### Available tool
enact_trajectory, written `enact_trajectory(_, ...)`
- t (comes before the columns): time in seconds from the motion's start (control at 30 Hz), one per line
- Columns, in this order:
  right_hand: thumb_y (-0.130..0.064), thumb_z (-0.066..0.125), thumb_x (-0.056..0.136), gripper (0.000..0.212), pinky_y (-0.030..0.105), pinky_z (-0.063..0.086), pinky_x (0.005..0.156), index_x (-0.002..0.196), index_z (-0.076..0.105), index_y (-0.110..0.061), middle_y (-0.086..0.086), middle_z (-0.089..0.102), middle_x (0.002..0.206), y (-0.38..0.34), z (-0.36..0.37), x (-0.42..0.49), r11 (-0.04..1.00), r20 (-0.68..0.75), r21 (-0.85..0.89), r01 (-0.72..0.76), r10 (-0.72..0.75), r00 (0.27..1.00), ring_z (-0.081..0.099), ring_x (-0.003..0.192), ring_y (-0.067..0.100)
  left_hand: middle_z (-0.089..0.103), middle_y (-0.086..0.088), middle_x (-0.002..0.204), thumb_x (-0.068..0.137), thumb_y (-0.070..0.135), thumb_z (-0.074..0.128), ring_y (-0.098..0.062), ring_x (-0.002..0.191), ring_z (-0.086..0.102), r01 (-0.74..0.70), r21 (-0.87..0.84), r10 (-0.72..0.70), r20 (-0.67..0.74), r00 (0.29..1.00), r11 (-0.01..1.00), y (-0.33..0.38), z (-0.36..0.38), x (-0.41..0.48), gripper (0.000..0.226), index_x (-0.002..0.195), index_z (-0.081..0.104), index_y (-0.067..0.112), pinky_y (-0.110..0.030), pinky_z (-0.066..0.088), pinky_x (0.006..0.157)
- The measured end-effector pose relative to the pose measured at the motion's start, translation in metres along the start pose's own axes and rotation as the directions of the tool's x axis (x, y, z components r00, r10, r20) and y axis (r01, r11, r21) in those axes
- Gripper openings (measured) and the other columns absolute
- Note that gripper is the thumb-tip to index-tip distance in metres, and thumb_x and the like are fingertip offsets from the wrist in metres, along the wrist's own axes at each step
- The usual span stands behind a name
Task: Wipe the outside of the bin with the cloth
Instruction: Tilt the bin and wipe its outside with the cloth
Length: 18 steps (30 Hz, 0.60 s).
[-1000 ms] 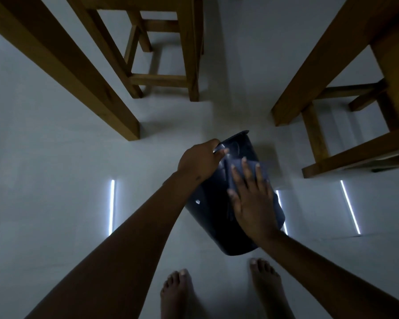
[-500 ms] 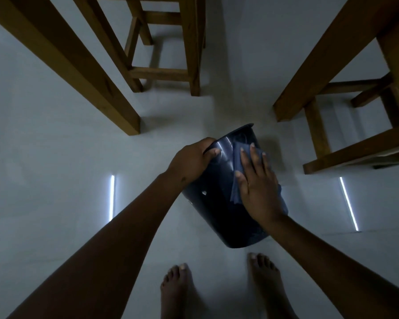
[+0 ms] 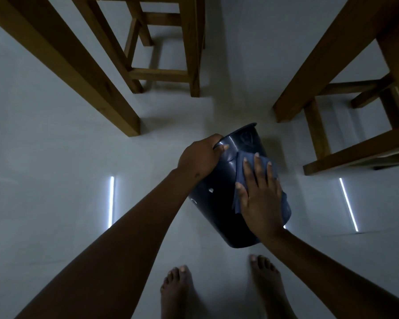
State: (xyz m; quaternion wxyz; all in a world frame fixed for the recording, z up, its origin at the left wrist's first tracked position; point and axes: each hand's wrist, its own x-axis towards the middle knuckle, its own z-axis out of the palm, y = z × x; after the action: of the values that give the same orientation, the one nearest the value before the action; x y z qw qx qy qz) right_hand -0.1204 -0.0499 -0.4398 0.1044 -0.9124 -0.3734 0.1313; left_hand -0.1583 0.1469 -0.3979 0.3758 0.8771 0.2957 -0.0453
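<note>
A dark blue plastic bin (image 3: 217, 203) is held tilted above the pale floor, its base pointing away from me and its mouth toward my feet. My left hand (image 3: 199, 156) grips the bin's upper left edge near the base. My right hand (image 3: 260, 196) lies flat with fingers spread on a blue cloth (image 3: 240, 166), pressing it against the bin's upper side. Part of the cloth hangs out past the hand on the right. The bin's inside is hidden.
Wooden table legs (image 3: 62, 63) and a wooden stool (image 3: 166, 54) stand at the left and middle back. More wooden furniture (image 3: 332, 72) stands at the right. My bare feet (image 3: 177, 293) are on the pale floor (image 3: 44, 180) just below the bin.
My right hand and the cloth slid up the bin's side toward its far end and have come slightly back down. The left hand kept its grip while the bin shifted a little.
</note>
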Motion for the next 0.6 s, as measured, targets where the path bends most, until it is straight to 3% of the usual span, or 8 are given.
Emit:
enact_trajectory(0.17, -0.051, 0.024, 0.098, 0.059, 0.062, 0.023, 0.113, 0.153, 0.014, -0.032, 0.004, 0.012, 0.163, -0.007, 0.006, -0.012, 0.985, 0.004, -0.073, 0.154, -0.154, 0.988, 0.012, 0.148, 0.039, 0.069, -0.006, 0.1, 0.097, 0.041, 0.043, -0.026, 0.09, 0.062, 0.0, -0.012, 0.0, 0.011, 1.0, 1.0, 0.004, 0.0, 0.002, 0.026, 0.103, 0.057, 0.021, -0.031, 0.046, 0.074)
enact_trajectory(0.27, -0.054, 0.017, 0.098, 0.06, 0.058, 0.024, 0.115, 0.154, 0.006, -0.034, 0.002, 0.008, 0.164, 0.005, -0.006, 0.016, 0.999, -0.023, 0.013, 0.052, -0.052, 0.998, 0.01, 0.149, 0.034, 0.069, -0.006, 0.102, 0.096, 0.041, 0.046, -0.024, 0.092, 0.062, -0.029, -0.023, 0.03, 0.077, 0.997, 0.999, 0.004, -0.006, 0.002, 0.027, 0.105, 0.058, 0.018, -0.03, 0.046, 0.075)
enact_trajectory(0.4, -0.057, 0.012, 0.096, 0.066, 0.059, 0.034, 0.11, 0.154, 0.015, -0.027, 0.001, 0.011, 0.164, 0.027, -0.013, 0.028, 0.969, 0.02, 0.228, -0.094, 0.092, 0.996, 0.02, 0.147, 0.034, 0.061, -0.002, 0.081, 0.097, 0.048, 0.041, -0.024, 0.079, 0.061, 0.053, 0.003, -0.053, 0.085, 0.995, 0.999, -0.021, -0.007, -0.017, 0.034, 0.084, 0.052, 0.019, -0.029, 0.04, 0.067)
enact_trajectory(0.6, -0.052, 0.017, 0.1, 0.06, 0.059, 0.026, 0.114, 0.155, 0.01, -0.03, 0.002, 0.009, 0.164, 0.008, 0.0, -0.004, 0.995, -0.025, 0.05, 0.086, -0.084, 0.996, 0.012, 0.149, 0.035, 0.061, 0.0, 0.078, 0.096, 0.046, 0.041, -0.024, 0.078, 0.061, -0.016, 0.037, 0.016, -0.004, 1.0, 0.999, -0.009, -0.007, -0.007, 0.03, 0.082, 0.051, 0.022, -0.033, 0.047, 0.07)
